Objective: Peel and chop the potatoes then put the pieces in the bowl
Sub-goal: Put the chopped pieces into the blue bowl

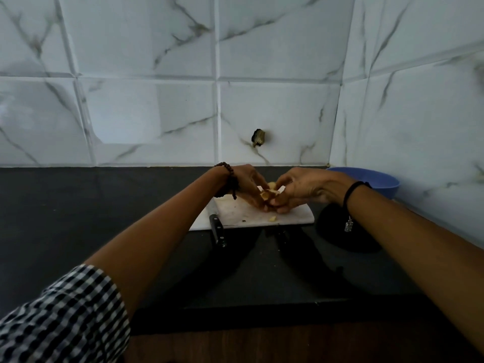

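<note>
The fingers (258, 203) of the left hand (246, 187) are curled up into a cup. The fingers (284, 206) of the right hand (306, 189) bend in against them from 3 o'clock. Together they grip a small clutch of pale potato pieces (269, 191), with the fingertips of the two hands touching. The clutch is just over the far half of a white cutting board (243, 213); I cannot tell whether it is lifted or resting on the board.

One loose piece (273, 219) lies on the board at 6 o'clock from the hands, close to the near edge. A knife with a black handle (217, 230) crosses that near edge at about 7 o'clock. Its handle sticks out over the table (78, 205) and its blade is hidden under the left forearm.

Just beside the board's right edge, at 4 o'clock, sits a dark round object (340, 237) that is too dim to identify. The right wrist passes over it, and a charm (348, 226) hangs from the wristband. The blue bowl (385, 180) stands at 2 o'clock from the board, in the corner where the two marbled tile walls (157, 100) meet. Part of its rim is hidden behind the right wrist.

A wide stretch of dark table runs from the board toward 9 o'clock. A narrower strip lies between the board and the table's front edge at 6 o'clock. A bead bracelet (227, 179) circles the left wrist, and a checked sleeve (65, 315) shows at 7 o'clock.
</note>
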`<act>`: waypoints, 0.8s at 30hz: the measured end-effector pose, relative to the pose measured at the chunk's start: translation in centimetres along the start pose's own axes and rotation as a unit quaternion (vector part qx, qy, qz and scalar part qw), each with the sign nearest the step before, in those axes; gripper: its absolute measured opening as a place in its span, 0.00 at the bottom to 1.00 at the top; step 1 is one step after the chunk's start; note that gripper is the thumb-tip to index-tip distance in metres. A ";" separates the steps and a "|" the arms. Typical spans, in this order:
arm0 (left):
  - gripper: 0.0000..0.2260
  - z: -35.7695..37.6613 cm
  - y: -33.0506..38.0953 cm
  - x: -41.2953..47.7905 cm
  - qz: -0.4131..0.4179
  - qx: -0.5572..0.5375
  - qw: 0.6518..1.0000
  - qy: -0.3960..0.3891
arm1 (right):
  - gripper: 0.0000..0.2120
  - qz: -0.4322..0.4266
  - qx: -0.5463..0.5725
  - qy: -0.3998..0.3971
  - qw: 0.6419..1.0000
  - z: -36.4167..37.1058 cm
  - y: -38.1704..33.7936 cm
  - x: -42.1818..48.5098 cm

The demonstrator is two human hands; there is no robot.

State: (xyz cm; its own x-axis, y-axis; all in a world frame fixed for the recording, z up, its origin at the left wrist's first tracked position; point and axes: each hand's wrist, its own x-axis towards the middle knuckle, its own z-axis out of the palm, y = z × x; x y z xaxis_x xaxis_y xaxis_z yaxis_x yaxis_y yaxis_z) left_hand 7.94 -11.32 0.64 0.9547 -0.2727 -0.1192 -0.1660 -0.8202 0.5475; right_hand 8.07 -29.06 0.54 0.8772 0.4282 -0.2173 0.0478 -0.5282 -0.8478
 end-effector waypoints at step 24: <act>0.18 -1.5 4.3 0.1 -0.024 -0.101 0.992 0.067 | 0.06 -0.001 0.208 0.080 0.975 -1.9 -1.3 -0.2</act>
State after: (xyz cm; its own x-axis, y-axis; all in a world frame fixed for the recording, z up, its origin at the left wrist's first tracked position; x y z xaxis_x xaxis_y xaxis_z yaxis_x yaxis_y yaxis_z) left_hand 7.64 -14.17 4.21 0.9868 -0.1557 -0.0454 -0.0797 -0.7093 0.7004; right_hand 8.74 -29.83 2.57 0.9420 0.2920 -0.1655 -0.1191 -0.1701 -0.9782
